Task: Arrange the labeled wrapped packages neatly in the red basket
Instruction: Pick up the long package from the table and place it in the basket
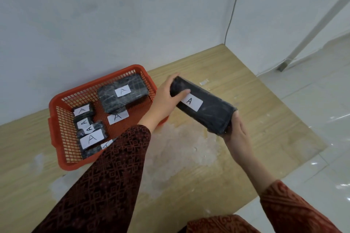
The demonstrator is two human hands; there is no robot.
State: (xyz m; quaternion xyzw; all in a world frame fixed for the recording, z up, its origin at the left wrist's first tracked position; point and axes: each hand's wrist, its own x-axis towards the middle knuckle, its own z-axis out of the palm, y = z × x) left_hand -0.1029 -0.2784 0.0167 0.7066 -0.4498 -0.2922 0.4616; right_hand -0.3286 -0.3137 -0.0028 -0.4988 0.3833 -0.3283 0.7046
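A long black wrapped package (210, 108) with a white "A" label is held above the table, just right of the red basket (56, 119). My left hand (166, 94) grips its far end and my right hand (234, 134) holds its near end. Inside the basket a large black package (123, 92) with an "A" label lies at the back right. Several small labeled packages (89, 130) sit along the left side. One loose "A" label (117, 117) shows mid-basket. My left sleeve hides the basket's near right corner.
The basket sits on a wooden table (265, 119) against a white wall. A whitish worn patch (181, 149) marks the table's middle. The table's right edge drops to a shiny tiled floor (312, 100). A thin cable (232, 13) runs down the wall corner.
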